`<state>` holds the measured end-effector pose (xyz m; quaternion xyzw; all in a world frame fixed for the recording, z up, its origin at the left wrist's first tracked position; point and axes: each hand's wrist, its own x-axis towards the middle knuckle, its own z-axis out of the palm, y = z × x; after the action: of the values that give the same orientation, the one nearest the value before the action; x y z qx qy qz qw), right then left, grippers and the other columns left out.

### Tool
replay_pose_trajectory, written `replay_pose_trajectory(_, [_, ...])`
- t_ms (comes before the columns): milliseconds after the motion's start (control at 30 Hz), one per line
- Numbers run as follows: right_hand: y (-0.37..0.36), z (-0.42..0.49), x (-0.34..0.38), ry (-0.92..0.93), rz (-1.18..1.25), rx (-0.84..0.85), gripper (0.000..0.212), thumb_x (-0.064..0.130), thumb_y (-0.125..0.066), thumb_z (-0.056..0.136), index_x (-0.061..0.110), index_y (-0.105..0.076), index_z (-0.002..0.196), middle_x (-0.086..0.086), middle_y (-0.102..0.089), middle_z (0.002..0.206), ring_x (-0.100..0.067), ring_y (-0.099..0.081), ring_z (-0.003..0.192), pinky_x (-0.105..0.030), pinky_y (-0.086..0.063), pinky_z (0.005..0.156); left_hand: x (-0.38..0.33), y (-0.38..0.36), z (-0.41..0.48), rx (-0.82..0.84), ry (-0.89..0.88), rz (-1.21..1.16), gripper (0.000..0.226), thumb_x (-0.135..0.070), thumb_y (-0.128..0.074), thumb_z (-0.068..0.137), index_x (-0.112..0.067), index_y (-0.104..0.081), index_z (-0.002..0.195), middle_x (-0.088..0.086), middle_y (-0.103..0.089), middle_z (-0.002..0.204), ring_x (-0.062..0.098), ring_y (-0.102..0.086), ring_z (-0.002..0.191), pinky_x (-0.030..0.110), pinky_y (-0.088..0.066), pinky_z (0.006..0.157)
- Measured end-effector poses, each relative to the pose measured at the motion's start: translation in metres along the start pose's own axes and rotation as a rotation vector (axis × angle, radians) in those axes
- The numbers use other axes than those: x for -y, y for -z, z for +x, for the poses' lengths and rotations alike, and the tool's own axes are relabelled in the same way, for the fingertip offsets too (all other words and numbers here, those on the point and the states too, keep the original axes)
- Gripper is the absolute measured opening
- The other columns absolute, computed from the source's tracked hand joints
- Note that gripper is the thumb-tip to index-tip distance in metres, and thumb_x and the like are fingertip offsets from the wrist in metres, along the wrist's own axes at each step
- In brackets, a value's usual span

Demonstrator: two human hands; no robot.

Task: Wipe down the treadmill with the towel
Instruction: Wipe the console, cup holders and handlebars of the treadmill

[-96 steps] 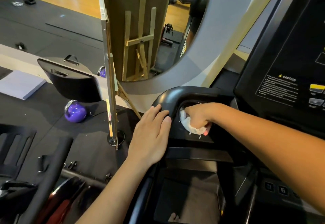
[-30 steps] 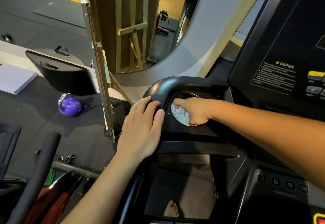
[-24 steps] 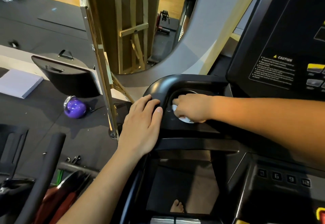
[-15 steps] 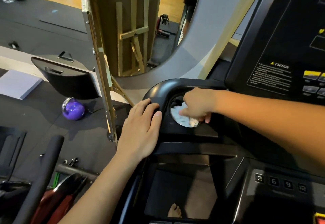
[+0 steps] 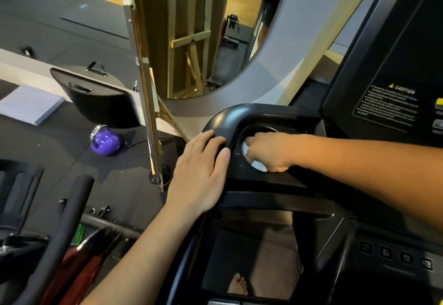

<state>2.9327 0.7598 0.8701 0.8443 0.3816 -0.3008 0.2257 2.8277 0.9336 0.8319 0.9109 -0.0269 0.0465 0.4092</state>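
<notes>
The black treadmill console fills the right side, with a round cup holder in its left corner housing. My right hand is curled around a small white towel and presses it into the cup holder; only bits of the cloth show under the fingers. My left hand rests flat, fingers straight, on the housing's left rim beside the cup holder. Below lies the treadmill belt, where a bare foot shows.
A purple kettlebell sits on the black floor mat at left, near a black padded seat. A wooden-framed mirror stand rises just left of the treadmill. Another machine's black handle crosses the lower left.
My right hand has kept rubbing the towel around inside the cup holder, shifting slightly left and down. My left hand has stayed on the rim.
</notes>
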Motion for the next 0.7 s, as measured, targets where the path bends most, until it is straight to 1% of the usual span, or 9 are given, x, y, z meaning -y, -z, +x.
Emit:
replay_pose_trajectory(100, [0.010,-0.014,-0.011,0.081,0.124,0.006,0.042,0.003,-0.059,0.073,0.030,-0.065,0.105,-0.001,-0.057,0.105,-0.029,-0.056,0.104,-0.038,-0.048,0.087,0.000,0.001,-0.001,0.000,0.009,-0.002,0.052,-0.049,-0.027,0.097,-0.028,-0.054,0.135,-0.010,-0.040,0.150,0.007,-0.026,0.142,0.037,-0.027,0.116])
replay_pose_trajectory(167, [0.023,-0.022,-0.019,-0.070,0.281,-0.109,0.041,0.013,-0.059,0.079,0.032,-0.063,0.116,0.004,-0.063,0.111,-0.022,-0.059,0.103,-0.037,-0.049,0.089,-0.001,0.001,0.000,-0.004,0.008,-0.003,0.052,-0.049,-0.027,0.096,-0.027,-0.055,0.134,-0.009,-0.041,0.150,0.007,-0.027,0.142,0.037,-0.027,0.116])
replay_pose_trajectory(200, [0.028,-0.025,-0.019,-0.161,0.293,-0.193,0.033,0.022,-0.059,0.084,0.029,-0.065,0.116,0.004,-0.065,0.107,-0.021,-0.060,0.100,-0.036,-0.050,0.087,-0.001,0.001,0.000,-0.008,0.008,-0.003,0.052,-0.049,-0.027,0.096,-0.027,-0.055,0.134,-0.009,-0.041,0.149,0.007,-0.027,0.142,0.037,-0.028,0.116])
replay_pose_trajectory(233, [0.029,-0.024,-0.016,-0.231,0.275,-0.238,0.024,0.031,-0.058,0.088,0.024,-0.067,0.109,0.002,-0.067,0.100,-0.022,-0.061,0.096,-0.034,-0.050,0.083,0.000,0.000,0.000,-0.010,0.008,-0.004,0.052,-0.049,-0.027,0.097,-0.027,-0.055,0.134,-0.009,-0.041,0.149,0.007,-0.027,0.142,0.038,-0.029,0.116])
replay_pose_trajectory(300, [0.015,-0.011,-0.002,-0.299,0.246,-0.204,0.026,0.041,-0.054,0.088,0.019,-0.066,0.097,-0.002,-0.067,0.091,-0.026,-0.062,0.092,-0.031,-0.047,0.074,0.000,0.001,0.000,-0.004,0.003,-0.005,0.052,-0.049,-0.026,0.097,-0.027,-0.055,0.134,-0.009,-0.041,0.149,0.007,-0.027,0.142,0.039,-0.029,0.115])
replay_pose_trajectory(400, [-0.001,0.010,0.014,-0.296,0.244,-0.147,0.015,0.026,-0.056,0.080,0.021,-0.059,0.093,-0.004,-0.067,0.092,-0.029,-0.063,0.092,-0.032,-0.049,0.073,0.000,0.001,0.000,-0.003,0.003,-0.010,0.051,-0.048,-0.027,0.097,-0.028,-0.055,0.135,-0.010,-0.041,0.150,0.007,-0.026,0.142,0.038,-0.028,0.116])
replay_pose_trajectory(533, [0.003,0.006,0.002,-0.232,0.281,-0.064,0.045,0.014,-0.061,0.074,0.026,-0.058,0.117,-0.002,-0.065,0.110,-0.029,-0.060,0.102,-0.032,-0.050,0.080,-0.001,0.001,0.000,-0.010,0.008,-0.011,0.049,-0.048,-0.028,0.097,-0.028,-0.055,0.133,-0.011,-0.041,0.149,0.006,-0.026,0.142,0.038,-0.029,0.115])
replay_pose_trajectory(600, [-0.001,0.005,0.001,-0.168,0.289,-0.084,0.037,0.014,-0.058,0.074,0.029,-0.062,0.107,0.001,-0.065,0.106,-0.028,-0.060,0.100,-0.033,-0.051,0.081,-0.001,0.000,0.000,-0.014,0.017,-0.009,0.050,-0.049,-0.029,0.096,-0.029,-0.055,0.133,-0.012,-0.041,0.149,0.005,-0.026,0.141,0.038,-0.029,0.115])
replay_pose_trajectory(700, [-0.007,0.010,0.002,-0.108,0.258,-0.154,0.013,0.016,-0.052,0.073,0.025,-0.061,0.079,0.000,-0.064,0.082,-0.028,-0.059,0.086,-0.031,-0.047,0.068,-0.001,0.001,0.000,-0.008,0.019,-0.003,0.049,-0.049,-0.029,0.096,-0.029,-0.055,0.133,-0.013,-0.041,0.148,0.005,-0.027,0.141,0.036,-0.029,0.114])
